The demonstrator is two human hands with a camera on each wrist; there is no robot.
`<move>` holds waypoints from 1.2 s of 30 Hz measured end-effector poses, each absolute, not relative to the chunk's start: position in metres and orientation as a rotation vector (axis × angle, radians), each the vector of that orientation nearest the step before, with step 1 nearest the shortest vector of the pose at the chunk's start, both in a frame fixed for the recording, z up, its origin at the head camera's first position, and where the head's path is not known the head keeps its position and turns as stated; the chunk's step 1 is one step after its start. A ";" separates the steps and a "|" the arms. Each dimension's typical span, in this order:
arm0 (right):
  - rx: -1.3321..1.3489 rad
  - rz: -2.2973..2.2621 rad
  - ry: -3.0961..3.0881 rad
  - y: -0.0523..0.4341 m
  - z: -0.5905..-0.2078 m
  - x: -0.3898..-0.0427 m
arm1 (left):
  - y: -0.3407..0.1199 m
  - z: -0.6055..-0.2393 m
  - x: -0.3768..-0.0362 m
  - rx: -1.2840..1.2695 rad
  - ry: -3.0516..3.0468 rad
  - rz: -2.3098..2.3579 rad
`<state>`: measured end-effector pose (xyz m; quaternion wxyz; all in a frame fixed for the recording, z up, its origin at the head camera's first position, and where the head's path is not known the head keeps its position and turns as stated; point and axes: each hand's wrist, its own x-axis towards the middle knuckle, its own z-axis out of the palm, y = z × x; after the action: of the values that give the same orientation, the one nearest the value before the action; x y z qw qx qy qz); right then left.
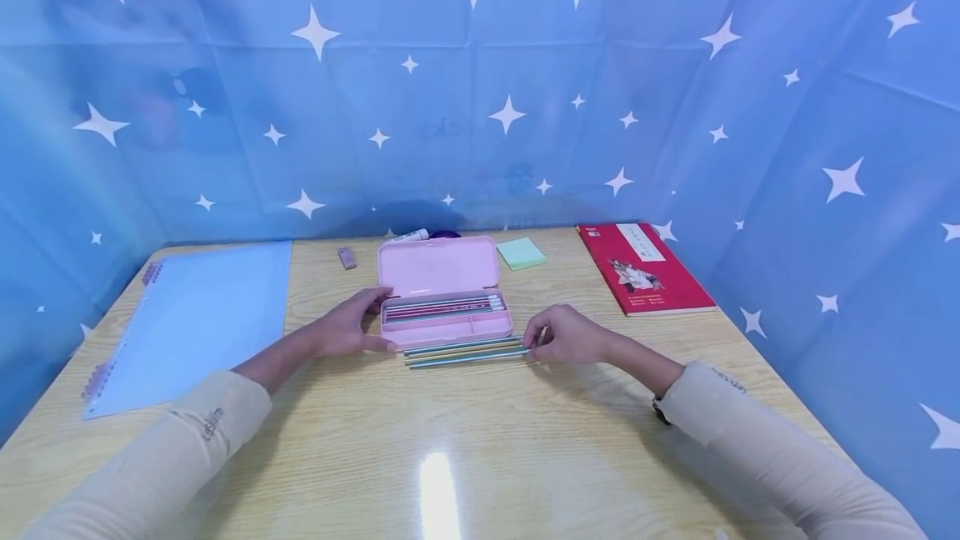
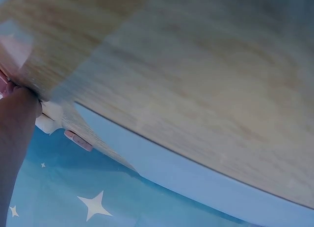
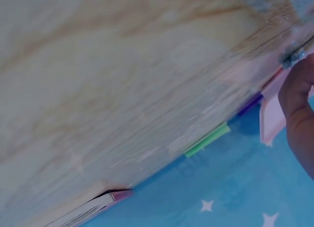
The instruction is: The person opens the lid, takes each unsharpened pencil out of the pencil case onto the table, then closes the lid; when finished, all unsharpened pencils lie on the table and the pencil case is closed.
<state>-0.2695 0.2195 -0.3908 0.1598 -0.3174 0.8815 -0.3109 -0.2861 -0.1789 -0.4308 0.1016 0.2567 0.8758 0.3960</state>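
Note:
A pink pencil case (image 1: pixel 438 267) lies open in the middle of the table, its lid tipped back toward the curtain. Several pencils (image 1: pixel 438 307) with white ends lie in its rear compartment. My left hand (image 1: pixel 347 327) grips the case's left end, thumb at the front corner and fingers at the back. Along the case's front edge lies a row of several loose pencils (image 1: pixel 465 352), some green and yellowish. With thumb and fingers my right hand (image 1: pixel 564 334) pinches their right ends. In the right wrist view, grey-green pencil ends (image 3: pixel 293 58) show beside the fingers.
A blue sheet (image 1: pixel 198 319) with punched holes covers the table's left side. Behind the case are a purple eraser (image 1: pixel 347 257), a white tube (image 1: pixel 411 236) and green sticky notes (image 1: pixel 521 253). At the right lies a red book (image 1: pixel 675 294). A starred curtain (image 1: pixel 420 148) borders the table.

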 end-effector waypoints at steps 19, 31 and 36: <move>-0.808 -0.840 2.587 0.214 -0.394 -0.267 | -0.179 -0.433 -0.286 0.714 2.587 1.158; -0.836 -0.781 2.628 0.213 -0.393 -0.268 | -0.179 -0.431 -0.286 0.701 2.586 1.157; -0.829 -0.776 2.633 0.213 -0.392 -0.269 | -0.178 -0.430 -0.286 0.699 2.586 1.158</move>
<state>-0.2688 0.2130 -0.3925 0.1366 -0.2862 0.9097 -0.2681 -0.2856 -0.1784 -0.4298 0.1113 0.2382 0.8805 0.3945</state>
